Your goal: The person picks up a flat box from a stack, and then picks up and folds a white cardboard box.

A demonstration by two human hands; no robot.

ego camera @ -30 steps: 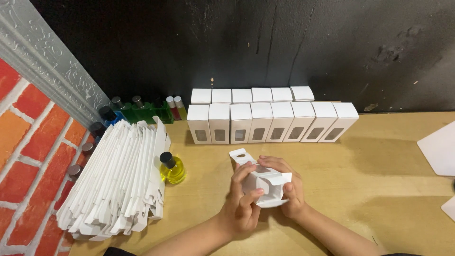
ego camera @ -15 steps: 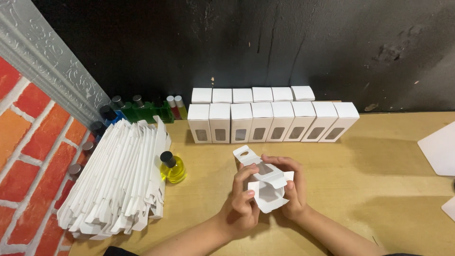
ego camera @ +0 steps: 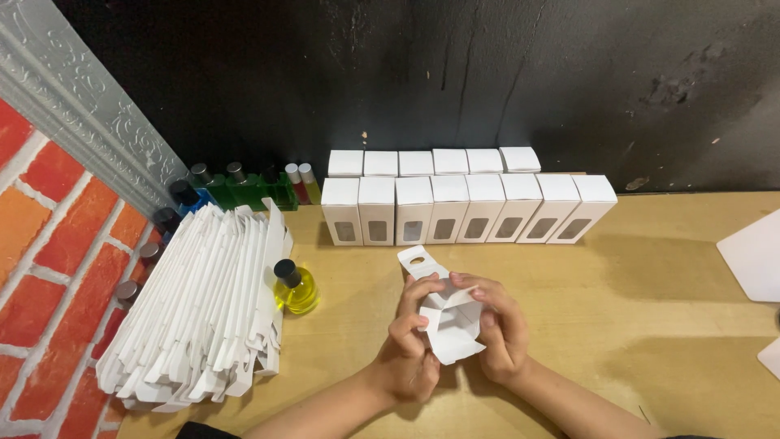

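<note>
Since a second ago I've tilted the white carton (ego camera: pixel 451 325) open-end up; left hand (ego camera: pixel 410 345) and right hand (ego camera: pixel 504 333) both clasp it above the table's (ego camera: pixel 650 325) near middle. Light, creasable card, best pinched at its edges.

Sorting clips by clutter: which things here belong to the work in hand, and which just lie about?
In hand:
- left hand and right hand gripping an open white cardboard carton
- stack of flat white carton blanks
- round yellow bottle with black cap
- rows of finished white window boxes

Lying about:
- white sheet at the table's right edge
- coloured bottles by the wall
</note>
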